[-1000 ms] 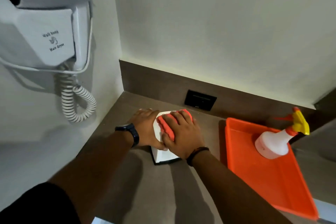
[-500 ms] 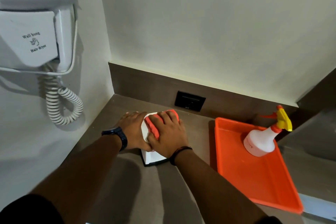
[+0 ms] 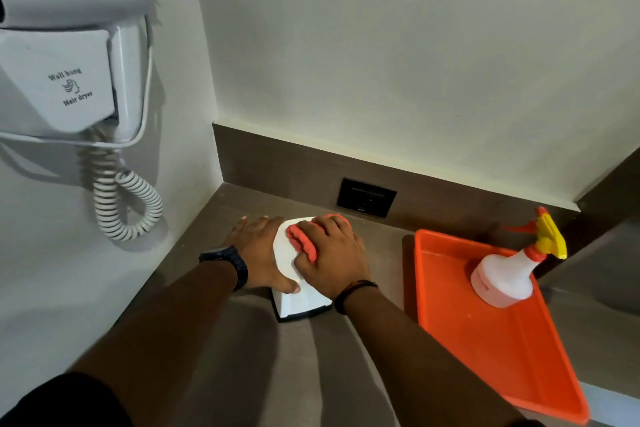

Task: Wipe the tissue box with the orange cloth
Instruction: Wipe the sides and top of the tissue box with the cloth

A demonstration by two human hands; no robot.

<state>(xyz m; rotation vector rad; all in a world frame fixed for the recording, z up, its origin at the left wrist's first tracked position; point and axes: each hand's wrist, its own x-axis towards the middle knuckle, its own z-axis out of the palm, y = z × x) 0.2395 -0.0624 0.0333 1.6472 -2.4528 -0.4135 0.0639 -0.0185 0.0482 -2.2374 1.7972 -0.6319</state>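
On the brown counter (image 3: 221, 350), near the corner where the two walls meet, sits the white tissue box (image 3: 298, 302), viewed from the head camera. Left hand (image 3: 258, 251) lies flat against the box's left side, fingers extended, thumb across the top near the front edge; it steadies the box without closing around it. Right hand (image 3: 332, 255) presses palm-down on the folded orange cloth (image 3: 303, 243), which rests on the box top; fingers curl over the cloth's far edge, holding it against the surface.

To the right, apart from the box, an orange tray (image 3: 498, 350) carries a white spray bottle (image 3: 502, 279). A wall-hung hair dryer (image 3: 69, 80) hangs at left, clear of the work.

Assessment: wiping of the top face appears under way. The box is judged light and thin-walled, likely to slide on the smooth counter and to dent under heavy pressure; bracing at the side walls is the sound hold. The cloth is soft and bunches readily, so flat palm pressure suits it.
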